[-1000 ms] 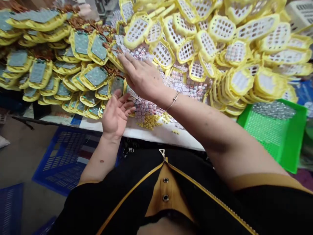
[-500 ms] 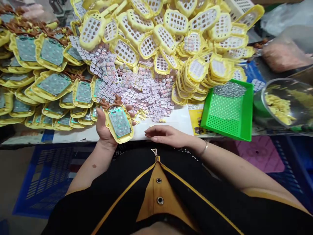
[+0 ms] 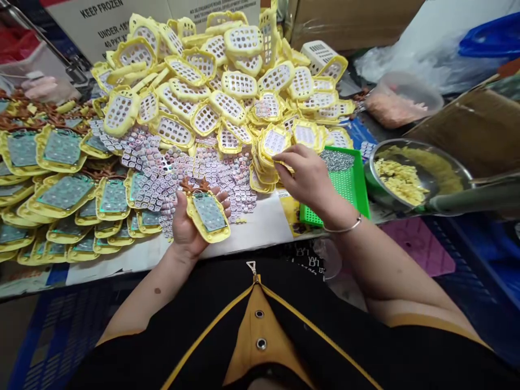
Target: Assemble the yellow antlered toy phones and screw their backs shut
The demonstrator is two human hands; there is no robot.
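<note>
The held yellow casing (image 3: pixel 218 236) looks like smooth plastic, the green tray (image 3: pixel 344 184) glossier plastic. Over on the right a bowl (image 3: pixel 377 189) gleams like polished metal; the far brown box (image 3: pixel 353 24) is matt cardboard, the near black garment (image 3: pixel 170 319) dull cloth.

A long white-covered worktable (image 3: pixel 264 216) runs from left to right. On its left side lie overlapping layers of yellow plastic shells with grey-green rectangular circuit boards (image 3: pixel 63 192). In the middle spread small whitish-pink square button sheets (image 3: pixel 152 162). Behind them heap rounded yellow plastic frames with white, hole-dotted panels (image 3: pixel 239 85). Toward the right sit 1 green perforated plastic tray (image 3: pixel 361 187) and, beside it, 1 round shiny bowl (image 3: pixel 372 187) of pale-yellow pieces (image 3: pixel 400 179).
</note>
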